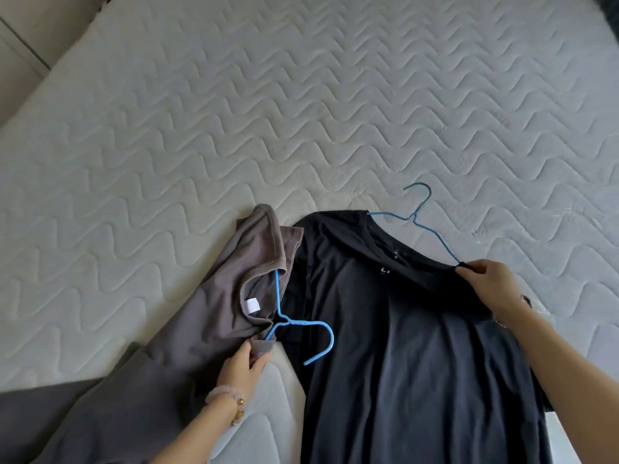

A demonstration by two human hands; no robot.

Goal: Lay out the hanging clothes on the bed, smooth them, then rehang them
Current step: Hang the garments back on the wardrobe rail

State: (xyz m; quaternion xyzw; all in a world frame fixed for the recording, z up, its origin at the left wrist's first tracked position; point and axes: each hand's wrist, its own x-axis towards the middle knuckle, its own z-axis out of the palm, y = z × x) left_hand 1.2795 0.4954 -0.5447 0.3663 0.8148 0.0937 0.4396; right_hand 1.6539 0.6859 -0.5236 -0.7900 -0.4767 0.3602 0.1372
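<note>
Now two hands (pixel 243 366) (pixel 492 283) pinch two shirts (pixel 207 313) (pixel 402 346) on two blue hangers (pixel 291 324) (pixel 418 216).

The bed (pixel 301 95) is off-white to pale grey, quilted all over in rows of wavy stitched lines. The grey-brown shirt (pixel 207 329) is a plain, warm taupe with no print; the label (pixel 252 304) inside its neck is white. The dark shirt (pixel 418 363) is black to deep navy, plain, with a tiny white print (pixel 386 271) inside the collar. The near hanger (pixel 283 319) is bright sky blue, and the far hanger (pixel 413 217) is a slightly deeper blue. The bracelet (pixel 224 395) has pale pink beads with a few gold ones. The floor (pixel 30 35) is beige.
</note>
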